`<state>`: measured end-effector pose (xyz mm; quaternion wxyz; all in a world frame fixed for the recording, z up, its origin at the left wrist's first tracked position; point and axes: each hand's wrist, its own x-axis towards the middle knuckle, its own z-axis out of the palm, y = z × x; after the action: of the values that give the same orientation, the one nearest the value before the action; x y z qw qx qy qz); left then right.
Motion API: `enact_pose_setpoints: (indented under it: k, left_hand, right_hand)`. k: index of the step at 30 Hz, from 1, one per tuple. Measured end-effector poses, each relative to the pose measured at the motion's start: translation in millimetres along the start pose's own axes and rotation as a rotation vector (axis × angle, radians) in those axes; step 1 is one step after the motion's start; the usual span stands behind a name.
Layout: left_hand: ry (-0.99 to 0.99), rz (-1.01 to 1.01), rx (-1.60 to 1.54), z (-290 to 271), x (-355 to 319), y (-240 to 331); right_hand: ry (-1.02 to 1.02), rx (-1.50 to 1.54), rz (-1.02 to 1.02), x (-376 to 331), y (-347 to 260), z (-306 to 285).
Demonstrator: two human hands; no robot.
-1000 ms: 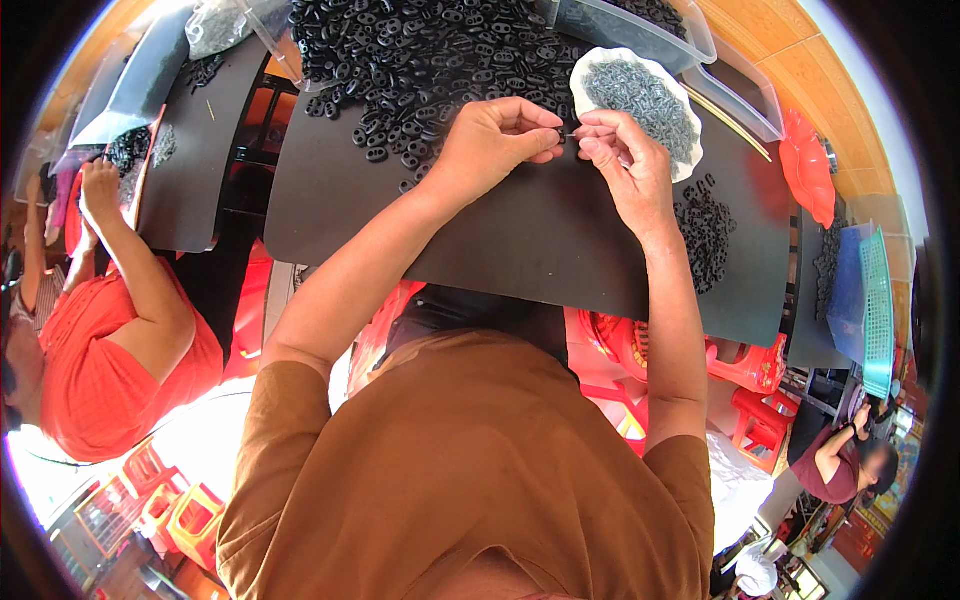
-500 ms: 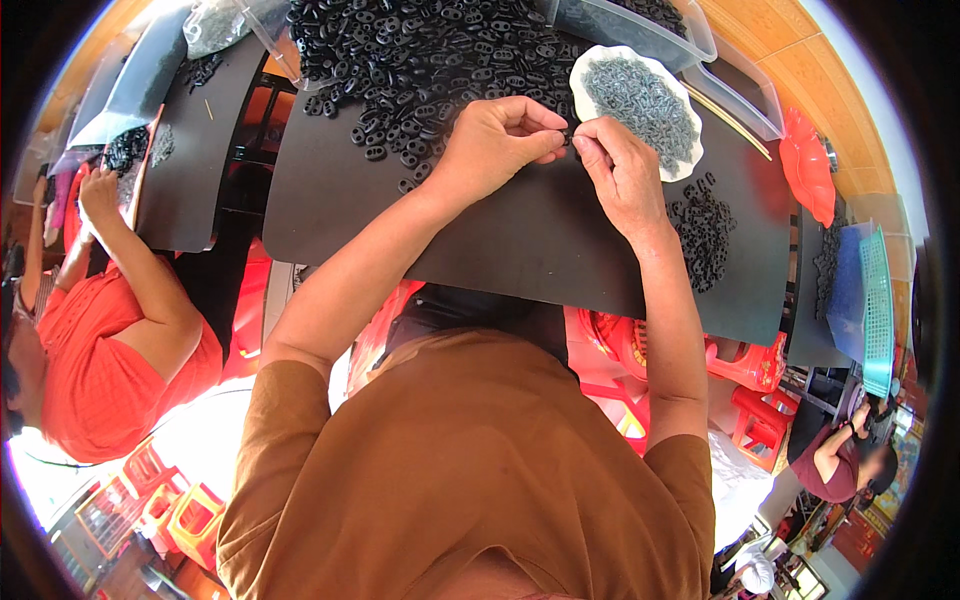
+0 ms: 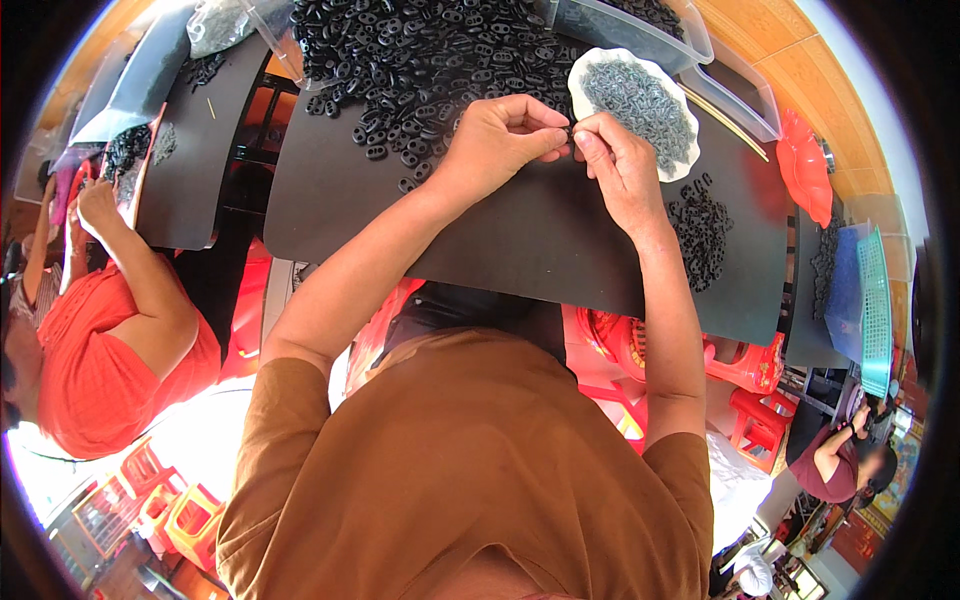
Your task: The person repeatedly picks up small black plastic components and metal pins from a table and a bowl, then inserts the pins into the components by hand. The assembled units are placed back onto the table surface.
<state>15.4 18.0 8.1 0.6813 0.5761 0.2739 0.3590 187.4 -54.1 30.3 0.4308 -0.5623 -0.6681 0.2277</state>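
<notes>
Busy workshop seen from the head view, orange tiled floor beyond a black work mat (image 3: pixel 560 240) that covers the bench. Heaped along the mat's far edge, a wide pile of black rings (image 3: pixel 420 50); near the far right corner, a white dish of small grey parts (image 3: pixel 640 100); close to the right edge, a smaller cluster of black pieces (image 3: pixel 700 225). Just nearer than the dish, left hand (image 3: pixel 495 140) and right hand (image 3: pixel 615 165) meeting fingertip to fingertip, both narrowed to a pinch on one small black piece (image 3: pixel 571 132) held between them, raised slightly above the mat; too tiny to tell its long axis. Equally near to both hands, with the grey parts just beyond the right fingers and the big pile just beyond the left knuckles. Clear plastic tubs (image 3: pixel 640 30) past the far edge, red plastic stools (image 3: pixel 740 370) below the near edge. Off to the left side, another person in a red shirt (image 3: pixel 110 360) reaching to a second black mat (image 3: pixel 190 170).
</notes>
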Motion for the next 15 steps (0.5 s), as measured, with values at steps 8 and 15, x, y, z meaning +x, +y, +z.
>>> enact_pose_setpoints:
  k: [8, 15]
  left_hand:
    - [-0.032, 0.105, -0.036, 22.3, 8.1, 7.8]
    - [-0.077, 0.557, 0.935, 16.2, -0.3, -11.1]
  right_hand:
    - [0.18, 0.278, 0.022, -1.9, 12.7, -10.3]
    - [0.35, 0.244, 0.067, 2.1, 15.9, -26.1]
